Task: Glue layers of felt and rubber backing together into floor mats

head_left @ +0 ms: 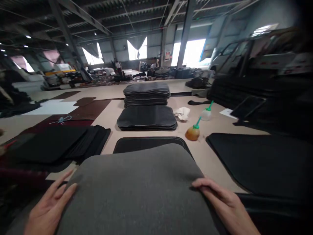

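Observation:
A large grey sheet (137, 186) with rounded corners, maybe leather or a backing panel, spans the front of the view. On its left edge rests my left hand (52, 200), thumb on top and the other fingers at the rim. My right hand (220, 199) pinches the right edge, its fingertips on the upper face and the thumb hidden. Partly under the sheet's far edge lies a black panel (146, 143) with a stitched-looking border. Beyond it sit a stack of black panels (148, 117) and a taller stack (146, 93).
Black sheets (51, 143) are piled on the left; a large black panel (264, 163) lies right. A squeeze bottle with amber liquid (192, 133), a clear squeeze bottle (205, 114) and a white cloth (183, 113) stand right of the stacks. A distant person (119, 67) is at the back.

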`<act>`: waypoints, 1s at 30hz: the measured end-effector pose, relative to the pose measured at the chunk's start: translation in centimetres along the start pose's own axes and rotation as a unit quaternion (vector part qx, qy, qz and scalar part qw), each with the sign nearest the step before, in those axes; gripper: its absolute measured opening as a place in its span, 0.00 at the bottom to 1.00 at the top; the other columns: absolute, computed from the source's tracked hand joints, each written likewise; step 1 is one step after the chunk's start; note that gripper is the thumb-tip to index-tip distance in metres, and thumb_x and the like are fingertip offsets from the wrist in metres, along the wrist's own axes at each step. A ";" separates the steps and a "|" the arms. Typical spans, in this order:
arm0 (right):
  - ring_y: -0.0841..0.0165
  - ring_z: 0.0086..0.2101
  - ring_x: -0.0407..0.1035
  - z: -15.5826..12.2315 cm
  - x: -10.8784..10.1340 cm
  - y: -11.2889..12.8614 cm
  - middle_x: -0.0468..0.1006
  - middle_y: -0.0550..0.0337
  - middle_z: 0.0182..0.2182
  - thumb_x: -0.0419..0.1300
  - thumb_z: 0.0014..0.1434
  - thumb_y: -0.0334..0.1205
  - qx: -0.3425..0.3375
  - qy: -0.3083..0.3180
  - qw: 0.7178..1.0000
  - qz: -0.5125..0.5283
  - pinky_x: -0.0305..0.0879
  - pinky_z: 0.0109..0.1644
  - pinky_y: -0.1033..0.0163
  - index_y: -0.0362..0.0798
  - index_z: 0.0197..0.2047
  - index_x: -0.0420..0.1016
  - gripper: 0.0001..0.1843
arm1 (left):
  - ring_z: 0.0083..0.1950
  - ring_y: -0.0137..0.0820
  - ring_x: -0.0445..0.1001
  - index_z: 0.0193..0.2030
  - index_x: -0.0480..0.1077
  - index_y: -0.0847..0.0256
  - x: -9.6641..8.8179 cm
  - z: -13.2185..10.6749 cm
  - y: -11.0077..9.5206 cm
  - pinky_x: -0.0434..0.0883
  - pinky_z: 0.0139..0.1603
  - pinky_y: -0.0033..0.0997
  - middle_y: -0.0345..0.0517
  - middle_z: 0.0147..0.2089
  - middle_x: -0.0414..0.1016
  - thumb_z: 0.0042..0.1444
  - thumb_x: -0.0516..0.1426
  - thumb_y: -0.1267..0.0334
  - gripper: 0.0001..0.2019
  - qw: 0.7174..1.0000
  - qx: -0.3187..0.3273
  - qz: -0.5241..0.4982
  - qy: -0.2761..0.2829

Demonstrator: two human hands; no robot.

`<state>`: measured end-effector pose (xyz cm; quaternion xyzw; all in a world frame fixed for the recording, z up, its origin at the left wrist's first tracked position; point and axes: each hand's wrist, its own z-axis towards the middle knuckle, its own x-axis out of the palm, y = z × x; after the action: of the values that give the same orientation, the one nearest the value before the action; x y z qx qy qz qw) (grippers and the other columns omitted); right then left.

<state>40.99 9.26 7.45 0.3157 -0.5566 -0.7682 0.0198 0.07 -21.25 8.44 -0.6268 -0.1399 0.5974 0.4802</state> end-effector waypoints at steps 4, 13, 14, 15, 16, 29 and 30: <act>0.56 0.50 0.75 2.5 -1.6 -0.7 0.81 0.55 0.48 0.59 0.61 0.60 0.054 -0.044 0.998 0.004 0.72 0.51 0.60 0.54 0.47 0.83 0.22 | 0.62 0.46 0.72 0.50 0.78 0.46 4.4 3.3 -4.9 0.61 0.71 0.50 0.38 0.56 0.78 0.53 0.59 0.38 0.24 0.998 0.013 -0.018 0.063; 0.59 0.42 0.75 9.6 -2.4 -3.7 0.81 0.54 0.47 0.66 0.56 0.56 0.107 0.029 0.994 -0.003 0.73 0.41 0.58 0.52 0.57 0.76 0.29 | 0.57 0.46 0.76 0.62 0.71 0.53 12.7 9.8 -7.3 0.76 0.54 0.41 0.52 0.61 0.75 0.47 0.66 0.41 0.36 0.967 0.022 -0.072 0.242; 0.59 0.40 0.75 9.8 -2.2 -3.9 0.81 0.54 0.46 0.66 0.55 0.54 0.110 0.038 0.993 0.004 0.73 0.39 0.59 0.51 0.57 0.76 0.28 | 0.57 0.46 0.76 0.63 0.69 0.53 13.1 10.1 -7.0 0.76 0.52 0.41 0.53 0.63 0.73 0.45 0.67 0.42 0.38 0.960 0.009 -0.083 0.267; 0.60 0.39 0.75 9.8 -2.0 -4.1 0.81 0.54 0.45 0.67 0.55 0.54 0.114 0.044 0.992 0.013 0.73 0.38 0.60 0.51 0.56 0.77 0.28 | 0.58 0.46 0.75 0.64 0.68 0.53 13.5 10.3 -6.8 0.76 0.52 0.41 0.54 0.64 0.71 0.45 0.68 0.43 0.40 0.954 -0.001 -0.091 0.285; 0.61 0.37 0.75 9.8 -1.7 -4.2 0.81 0.53 0.44 0.67 0.54 0.53 0.119 0.045 0.992 0.019 0.73 0.36 0.60 0.50 0.55 0.77 0.27 | 0.59 0.46 0.74 0.64 0.68 0.53 13.8 10.4 -6.6 0.76 0.54 0.42 0.54 0.65 0.71 0.44 0.69 0.44 0.40 0.950 -0.007 -0.096 0.298; 0.58 0.42 0.76 8.8 -1.3 -5.6 0.80 0.54 0.47 0.67 0.56 0.53 0.091 0.029 0.995 -0.028 0.75 0.43 0.56 0.51 0.54 0.78 0.25 | 0.58 0.44 0.75 0.61 0.70 0.50 13.9 10.0 -6.0 0.77 0.53 0.43 0.49 0.64 0.71 0.43 0.70 0.45 0.37 0.943 -0.010 -0.110 0.315; 0.57 0.45 0.76 8.6 -1.2 -5.6 0.80 0.54 0.48 0.67 0.56 0.53 0.070 0.023 0.996 -0.052 0.74 0.47 0.54 0.52 0.53 0.78 0.24 | 0.57 0.44 0.75 0.61 0.70 0.50 13.9 9.9 -5.8 0.77 0.52 0.43 0.50 0.64 0.71 0.44 0.70 0.45 0.37 0.944 -0.005 -0.105 0.314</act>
<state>39.38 19.11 4.76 0.3621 -0.5912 -0.7201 -0.0292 -2.93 -3.67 6.09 -0.7668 -0.0501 0.3163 0.5563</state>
